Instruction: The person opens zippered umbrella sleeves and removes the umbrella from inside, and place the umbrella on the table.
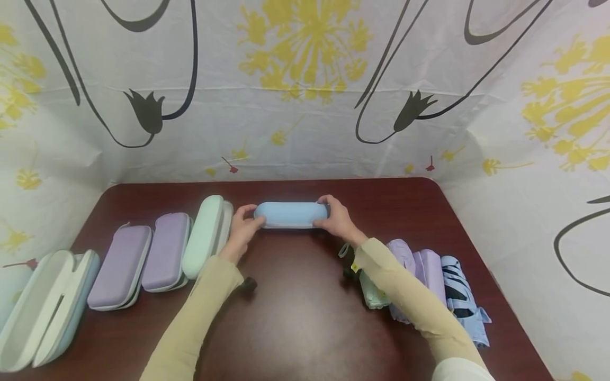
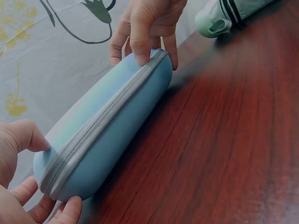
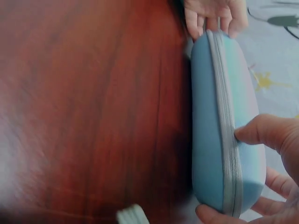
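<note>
A light blue zippered case [image 1: 292, 214] is held between both hands near the table's back edge. The left hand [image 1: 244, 230] grips its left end, thumb on the near side and fingers round the end. At the opposite end the right hand [image 1: 337, 218] holds it the same way. In the left wrist view the case [image 2: 107, 121] shows its grey zipper, closed along the visible side. The right wrist view has the thumb of the right hand [image 3: 275, 144] pressing beside the zipper on the case [image 3: 229, 135].
Left on the dark red table [image 1: 305, 317] lie a mint case [image 1: 204, 238], two purple cases [image 1: 121, 264] and an open case [image 1: 47, 312] with a white interior. Folded umbrellas, including a blue patterned one [image 1: 462, 296], lie at right, partly under the right sleeve [image 1: 410, 296].
</note>
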`<state>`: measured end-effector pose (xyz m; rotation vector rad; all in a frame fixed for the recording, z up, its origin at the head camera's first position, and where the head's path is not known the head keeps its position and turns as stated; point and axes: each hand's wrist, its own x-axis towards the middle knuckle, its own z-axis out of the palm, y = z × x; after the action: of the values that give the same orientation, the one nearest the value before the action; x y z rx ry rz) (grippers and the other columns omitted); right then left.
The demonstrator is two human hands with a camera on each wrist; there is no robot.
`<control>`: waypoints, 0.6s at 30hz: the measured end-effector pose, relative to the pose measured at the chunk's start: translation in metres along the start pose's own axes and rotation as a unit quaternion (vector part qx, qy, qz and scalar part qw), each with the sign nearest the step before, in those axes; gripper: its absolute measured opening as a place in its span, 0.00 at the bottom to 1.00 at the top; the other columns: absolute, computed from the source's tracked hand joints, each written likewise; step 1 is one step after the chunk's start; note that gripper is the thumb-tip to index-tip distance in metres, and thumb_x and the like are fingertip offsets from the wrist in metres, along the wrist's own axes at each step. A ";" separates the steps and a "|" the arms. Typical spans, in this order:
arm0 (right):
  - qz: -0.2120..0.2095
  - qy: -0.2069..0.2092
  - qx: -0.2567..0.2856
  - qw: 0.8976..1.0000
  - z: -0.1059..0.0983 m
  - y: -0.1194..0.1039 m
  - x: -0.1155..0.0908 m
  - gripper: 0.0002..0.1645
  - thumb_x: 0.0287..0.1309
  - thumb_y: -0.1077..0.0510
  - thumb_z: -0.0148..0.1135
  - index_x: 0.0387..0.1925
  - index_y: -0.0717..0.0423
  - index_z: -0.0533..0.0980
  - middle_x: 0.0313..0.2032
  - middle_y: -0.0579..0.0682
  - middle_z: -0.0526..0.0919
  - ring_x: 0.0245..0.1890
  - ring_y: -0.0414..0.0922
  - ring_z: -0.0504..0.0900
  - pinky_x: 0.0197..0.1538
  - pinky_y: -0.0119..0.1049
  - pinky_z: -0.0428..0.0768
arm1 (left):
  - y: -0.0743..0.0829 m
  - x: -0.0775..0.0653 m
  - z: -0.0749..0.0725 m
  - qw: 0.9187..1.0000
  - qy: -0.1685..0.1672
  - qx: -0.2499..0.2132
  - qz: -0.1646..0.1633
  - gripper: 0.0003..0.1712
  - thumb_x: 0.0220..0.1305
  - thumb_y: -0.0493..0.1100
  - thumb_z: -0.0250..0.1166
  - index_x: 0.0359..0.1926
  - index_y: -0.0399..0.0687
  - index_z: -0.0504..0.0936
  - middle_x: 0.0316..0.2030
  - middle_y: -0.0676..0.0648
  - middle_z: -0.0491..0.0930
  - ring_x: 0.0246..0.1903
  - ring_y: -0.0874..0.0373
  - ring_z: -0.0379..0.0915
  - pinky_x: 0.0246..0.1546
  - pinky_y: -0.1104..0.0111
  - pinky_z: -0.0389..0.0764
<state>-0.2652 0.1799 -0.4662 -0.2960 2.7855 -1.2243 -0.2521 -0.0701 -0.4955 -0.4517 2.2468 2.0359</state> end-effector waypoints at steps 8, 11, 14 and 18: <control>-0.009 0.004 -0.018 1.000 0.004 0.000 -0.015 0.32 0.44 0.61 0.71 0.52 0.60 0.68 0.51 0.59 0.74 0.48 0.55 0.74 0.49 0.47 0.75 | -0.004 -0.013 -0.003 1.000 -0.004 0.009 -0.009 0.30 0.53 0.35 0.61 0.59 0.42 0.67 0.51 0.40 0.70 0.42 0.52 0.70 0.45 0.64 0.74; -0.008 -0.002 -0.020 1.000 0.003 -0.001 -0.021 0.32 0.44 0.61 0.71 0.52 0.60 0.68 0.50 0.60 0.74 0.48 0.55 0.74 0.48 0.48 0.75 | -0.006 -0.018 -0.003 1.000 -0.003 0.001 -0.011 0.30 0.52 0.34 0.61 0.59 0.43 0.68 0.49 0.40 0.72 0.41 0.53 0.70 0.43 0.66 0.74; -0.012 -0.009 -0.021 1.000 0.003 -0.002 -0.027 0.32 0.44 0.61 0.71 0.52 0.60 0.68 0.51 0.60 0.74 0.48 0.55 0.74 0.49 0.48 0.75 | -0.009 -0.024 -0.004 1.000 -0.002 -0.005 -0.012 0.30 0.51 0.34 0.61 0.58 0.43 0.68 0.47 0.40 0.73 0.39 0.54 0.71 0.41 0.68 0.74; -0.020 -0.011 -0.029 0.999 0.004 -0.002 -0.035 0.32 0.44 0.60 0.71 0.52 0.60 0.68 0.51 0.59 0.74 0.49 0.54 0.74 0.49 0.47 0.75 | -0.012 -0.032 -0.006 1.000 -0.002 0.000 -0.011 0.29 0.50 0.33 0.61 0.57 0.43 0.69 0.44 0.39 0.73 0.37 0.56 0.71 0.39 0.70 0.74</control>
<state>-0.2304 0.1832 -0.4676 -0.3684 2.8123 -1.1431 -0.2178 -0.0712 -0.4981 -0.4692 2.2282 2.0255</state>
